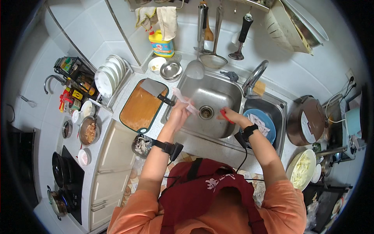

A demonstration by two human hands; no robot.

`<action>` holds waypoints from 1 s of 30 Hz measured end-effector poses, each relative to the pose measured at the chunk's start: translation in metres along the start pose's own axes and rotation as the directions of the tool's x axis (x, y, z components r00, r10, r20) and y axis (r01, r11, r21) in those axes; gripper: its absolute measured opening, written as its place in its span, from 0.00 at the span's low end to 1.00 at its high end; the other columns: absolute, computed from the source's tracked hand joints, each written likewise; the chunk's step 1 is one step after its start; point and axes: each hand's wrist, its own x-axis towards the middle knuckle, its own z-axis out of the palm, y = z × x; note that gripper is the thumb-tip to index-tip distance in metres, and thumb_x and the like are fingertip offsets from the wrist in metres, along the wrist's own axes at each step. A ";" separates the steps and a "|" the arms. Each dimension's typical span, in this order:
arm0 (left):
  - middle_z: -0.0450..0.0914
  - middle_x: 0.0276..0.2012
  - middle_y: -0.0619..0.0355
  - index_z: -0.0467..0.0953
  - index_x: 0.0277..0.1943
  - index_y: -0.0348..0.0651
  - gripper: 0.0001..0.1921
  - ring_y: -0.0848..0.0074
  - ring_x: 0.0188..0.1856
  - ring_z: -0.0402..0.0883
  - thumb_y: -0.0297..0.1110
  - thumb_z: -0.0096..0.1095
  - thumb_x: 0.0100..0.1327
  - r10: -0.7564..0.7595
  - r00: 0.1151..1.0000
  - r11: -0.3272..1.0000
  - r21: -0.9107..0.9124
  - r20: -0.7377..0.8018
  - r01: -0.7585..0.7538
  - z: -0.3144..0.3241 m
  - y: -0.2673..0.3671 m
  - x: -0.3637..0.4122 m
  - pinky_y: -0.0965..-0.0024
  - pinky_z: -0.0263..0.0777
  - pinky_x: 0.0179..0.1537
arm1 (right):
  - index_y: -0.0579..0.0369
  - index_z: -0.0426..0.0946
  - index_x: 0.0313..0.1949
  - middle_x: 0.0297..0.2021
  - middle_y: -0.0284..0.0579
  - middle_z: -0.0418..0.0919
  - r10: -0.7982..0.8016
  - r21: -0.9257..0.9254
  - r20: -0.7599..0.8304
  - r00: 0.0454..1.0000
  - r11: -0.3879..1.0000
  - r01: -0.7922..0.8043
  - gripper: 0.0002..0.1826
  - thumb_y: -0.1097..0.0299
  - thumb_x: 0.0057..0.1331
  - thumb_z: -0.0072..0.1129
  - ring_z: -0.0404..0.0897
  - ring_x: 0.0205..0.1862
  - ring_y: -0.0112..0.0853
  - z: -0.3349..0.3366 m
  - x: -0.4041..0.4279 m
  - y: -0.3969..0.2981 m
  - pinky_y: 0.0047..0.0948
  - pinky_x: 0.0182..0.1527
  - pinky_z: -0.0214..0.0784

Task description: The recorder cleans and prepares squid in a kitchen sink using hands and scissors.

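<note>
Over the left part of the stainless steel sink (209, 121), my left hand (178, 114) grips a pale, long raw piece, apparently a poultry foot (178, 94). It sticks out above and below my fingers, its lower end blurred. My right hand (233, 116) is closed around a red-handled tool, probably scissors (226, 116), above the sink to the right of the drain (206, 112). Its blades cannot be made out. Below my right wrist, a blue basin (270, 120) in the smaller sink bowl holds several pale pieces (258, 124).
Left of the sink, a cleaver (153, 87) lies on a wooden cutting board (138, 112), handle towards the sink. The faucet (257, 76) stands between the bowls. A brown cooker (309, 122) and a colander of cut cabbage (301, 171) are at right. A bin (142, 147) hangs below the counter.
</note>
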 end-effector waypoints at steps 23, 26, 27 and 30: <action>0.74 0.37 0.50 0.63 0.41 0.34 0.10 0.73 0.38 0.76 0.24 0.52 0.58 0.030 0.980 0.999 0.023 0.195 -0.036 0.095 -0.003 0.014 0.76 0.71 0.39 | 0.55 0.69 0.43 0.32 0.44 0.74 -0.507 -0.282 -0.589 0.629 0.859 0.429 0.21 0.69 0.49 0.64 0.73 0.31 0.31 -0.035 -0.135 -0.085 0.21 0.36 0.65; 0.75 0.34 0.56 0.67 0.39 0.37 0.09 0.72 0.38 0.77 0.23 0.55 0.55 -0.009 0.980 1.000 0.028 0.199 0.004 0.104 -0.002 0.015 0.77 0.71 0.35 | 0.52 0.70 0.44 0.29 0.44 0.73 -0.540 -0.412 -0.527 0.656 0.838 0.358 0.20 0.71 0.49 0.62 0.73 0.28 0.36 -0.041 -0.154 -0.097 0.25 0.31 0.66; 0.75 0.34 0.55 0.66 0.38 0.37 0.09 0.72 0.37 0.77 0.23 0.55 0.55 0.004 0.983 1.000 -0.001 0.185 -0.004 0.106 -0.001 0.015 0.77 0.72 0.35 | 0.50 0.71 0.44 0.26 0.43 0.72 -0.539 -0.474 -0.497 0.680 0.825 0.308 0.20 0.72 0.48 0.61 0.72 0.26 0.36 -0.042 -0.159 -0.099 0.27 0.29 0.66; 0.74 0.33 0.56 0.64 0.38 0.37 0.09 0.73 0.36 0.77 0.23 0.54 0.55 0.034 0.984 0.999 -0.017 0.172 -0.032 0.116 0.004 0.015 0.78 0.73 0.34 | 0.47 0.71 0.43 0.21 0.42 0.67 -0.606 -0.619 -0.491 0.626 0.748 0.239 0.22 0.74 0.45 0.59 0.70 0.23 0.37 -0.047 -0.167 -0.093 0.31 0.25 0.64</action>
